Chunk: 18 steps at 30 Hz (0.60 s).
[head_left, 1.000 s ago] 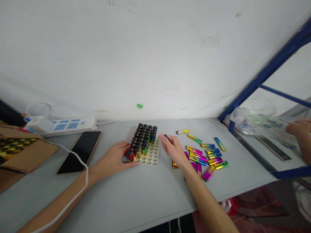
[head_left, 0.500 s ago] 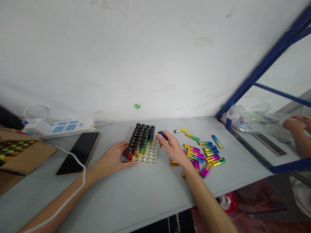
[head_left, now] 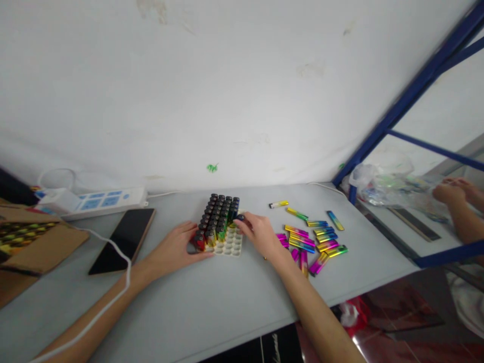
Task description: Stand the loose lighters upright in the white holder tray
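Observation:
A white tray with rows of round holes point(head_left: 229, 248) lies on the table, its left and far parts filled with upright black-topped lighters point(head_left: 219, 214). My left hand point(head_left: 179, 247) curves around the tray's near left corner, fingers along the left side and thumb along the near edge, beside a red lighter point(head_left: 199, 242). Over the tray's right side, my right hand point(head_left: 260, 232) pinches a dark-topped lighter point(head_left: 241, 217); its lower part is hidden by the fingers. To the right, several shiny multicoloured lighters point(head_left: 302, 243) lie loose on the table.
A phone point(head_left: 123, 239), a white power strip point(head_left: 109, 200) and an open cardboard box point(head_left: 56, 247) are on the left. A white cable point(head_left: 126, 282) passes over my left forearm. Blue metal framing point(head_left: 378, 126) stands right; beyond it are plastic bags point(head_left: 393, 186) and another person's hands point(head_left: 454, 191).
My right hand has moved left and slightly down with the lighter, from beside the tray's right edge to over its holes. My left hand stays at the tray's corner.

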Tool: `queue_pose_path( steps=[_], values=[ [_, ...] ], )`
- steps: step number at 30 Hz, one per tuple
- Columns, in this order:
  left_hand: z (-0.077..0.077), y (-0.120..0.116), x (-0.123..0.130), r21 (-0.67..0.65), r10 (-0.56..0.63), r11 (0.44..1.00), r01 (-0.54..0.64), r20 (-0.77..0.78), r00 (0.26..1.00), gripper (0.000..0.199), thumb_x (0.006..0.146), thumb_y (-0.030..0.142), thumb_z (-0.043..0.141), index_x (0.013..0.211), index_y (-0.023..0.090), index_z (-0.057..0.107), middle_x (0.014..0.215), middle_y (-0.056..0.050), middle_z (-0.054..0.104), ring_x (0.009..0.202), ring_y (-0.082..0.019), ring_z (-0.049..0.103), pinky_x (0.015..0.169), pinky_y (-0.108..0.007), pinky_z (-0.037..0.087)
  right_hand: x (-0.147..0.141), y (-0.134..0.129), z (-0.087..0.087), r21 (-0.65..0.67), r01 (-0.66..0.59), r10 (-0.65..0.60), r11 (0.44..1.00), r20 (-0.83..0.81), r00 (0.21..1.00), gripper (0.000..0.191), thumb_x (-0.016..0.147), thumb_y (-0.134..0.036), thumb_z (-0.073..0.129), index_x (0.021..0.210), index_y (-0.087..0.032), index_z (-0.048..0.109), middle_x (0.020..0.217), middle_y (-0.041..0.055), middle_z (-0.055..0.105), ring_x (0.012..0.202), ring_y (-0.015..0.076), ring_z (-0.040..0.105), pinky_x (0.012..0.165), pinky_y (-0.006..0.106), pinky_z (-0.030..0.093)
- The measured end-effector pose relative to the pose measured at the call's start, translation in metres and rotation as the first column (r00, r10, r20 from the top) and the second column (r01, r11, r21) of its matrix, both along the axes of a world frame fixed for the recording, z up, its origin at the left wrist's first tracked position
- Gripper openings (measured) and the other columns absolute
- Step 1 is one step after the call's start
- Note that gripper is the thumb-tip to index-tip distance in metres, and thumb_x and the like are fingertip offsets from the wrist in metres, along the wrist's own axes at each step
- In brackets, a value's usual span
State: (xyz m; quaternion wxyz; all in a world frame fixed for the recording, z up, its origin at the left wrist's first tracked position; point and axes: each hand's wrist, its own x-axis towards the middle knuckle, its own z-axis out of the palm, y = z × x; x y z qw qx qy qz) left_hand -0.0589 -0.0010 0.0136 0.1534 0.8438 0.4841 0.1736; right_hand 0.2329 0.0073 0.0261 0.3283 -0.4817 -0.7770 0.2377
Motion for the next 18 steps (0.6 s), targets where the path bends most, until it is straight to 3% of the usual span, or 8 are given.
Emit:
queue_pose_path(
  steps=[6,11,15,18],
  values=[
    [0.000,0.000,0.001,0.019,-0.003,1.000,0.003,-0.005,1.000,0.051,0.086,0.071,0.078,0.095,0.021,0.077,0.105,-0.011,0.081,0.104,-0.033,0.074,0.102,-0.047,0.061,-0.008,0.005,0.009,0.026,-0.027,0.019,0.999,0.241,0.970,0.013,0.112,-0.025,0.068,0.100,-0.019,0.066,0.098,0.0090,0.077,0.087,0.0218,0.073,0.078,0.029,0.050],
    [0.003,0.001,0.002,-0.012,0.005,1.000,-0.005,-0.001,1.000,0.050,0.084,0.069,0.078,0.092,0.021,0.076,0.105,-0.012,0.081,0.106,-0.034,0.074,0.103,-0.047,0.060,-0.022,0.002,0.020,-0.034,0.068,-0.047,0.997,0.416,0.908,0.017,0.116,-0.031,0.061,0.122,-0.017,0.068,0.114,0.0148,0.077,0.097,0.0252,0.076,0.083,0.032,0.053],
    [0.005,0.001,0.003,-0.035,0.017,0.999,-0.017,-0.003,1.000,0.050,0.083,0.070,0.076,0.090,0.020,0.078,0.105,-0.013,0.081,0.104,-0.035,0.074,0.102,-0.048,0.060,-0.019,-0.007,0.021,-0.048,0.072,-0.044,0.996,0.432,0.901,0.023,0.115,-0.039,0.063,0.121,-0.017,0.068,0.115,0.0147,0.077,0.098,0.0259,0.076,0.083,0.033,0.053],
    [0.006,0.002,0.003,-0.021,0.020,1.000,-0.020,0.008,1.000,0.053,0.082,0.073,0.075,0.093,0.021,0.079,0.105,-0.012,0.081,0.102,-0.034,0.074,0.101,-0.048,0.060,0.001,-0.014,0.022,-0.036,0.077,-0.061,0.996,0.336,0.940,0.025,0.113,-0.044,0.067,0.112,-0.019,0.069,0.105,0.0102,0.077,0.090,0.0230,0.073,0.082,0.032,0.052]
  ],
)
